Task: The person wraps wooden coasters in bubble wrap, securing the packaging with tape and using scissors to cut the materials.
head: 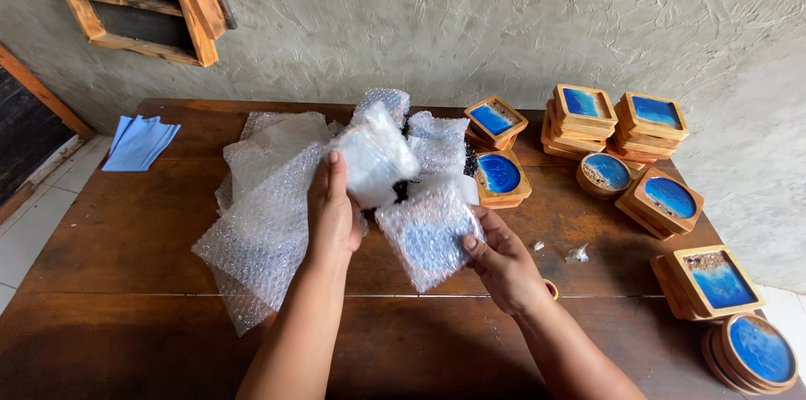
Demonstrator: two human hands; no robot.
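Presently, table centre.
Left hand (333, 214): fingers closed on a white bubble-wrapped bundle (374, 156), lifted above the table (126, 232).
Right hand (502, 261): fingers clamped on the right edge of a bubble-wrapped coaster (428, 236), blue face showing through, just right of the left hand.
Bubble wrap sheets (264, 215): loose pile, left of both hands.
Bare coasters (579, 127): wood-framed with blue faces, stacked far right; round stack (756, 354) near right.
Blue cloth (138, 141): far left.
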